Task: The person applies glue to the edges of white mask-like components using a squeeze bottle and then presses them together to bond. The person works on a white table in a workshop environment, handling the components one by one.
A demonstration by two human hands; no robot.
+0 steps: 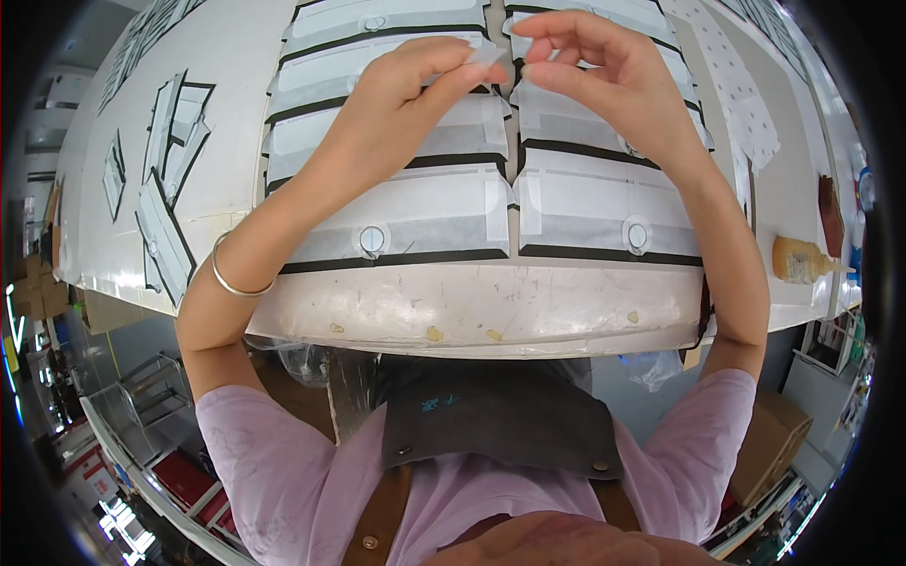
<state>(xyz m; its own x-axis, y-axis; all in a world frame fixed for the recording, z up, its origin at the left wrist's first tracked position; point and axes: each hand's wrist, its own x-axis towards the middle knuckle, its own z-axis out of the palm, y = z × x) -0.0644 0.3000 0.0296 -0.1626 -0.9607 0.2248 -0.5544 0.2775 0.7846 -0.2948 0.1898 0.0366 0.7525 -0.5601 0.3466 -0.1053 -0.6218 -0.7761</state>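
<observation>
Far left, loose pieces (170, 156) overlap on the table (472, 302). Now the left hand (413, 85): thumb and forefinger pinch a translucent tab (485, 53), up over the gap between two columns of panels (425, 203). That tab looks light, limp, perhaps clingy; easily creased, so best taken by an edge. Just beside it, the right hand (618, 75): fingers loosely curled, thumb apart, nothing visible between. Far right, a bottle (797, 261).

Bench (472, 302) middle: flat white rectangular panels (415, 203) with black edges, in two side-by-side columns.
Left of panels: loose white black-edged pieces (164, 231), some overlapping.
Right of panels: thin white dotted sheet (736, 94); nearer the front, yellow bottle (798, 260).
Over columns: left hand (411, 90) above left, right hand (604, 71) above right.
</observation>
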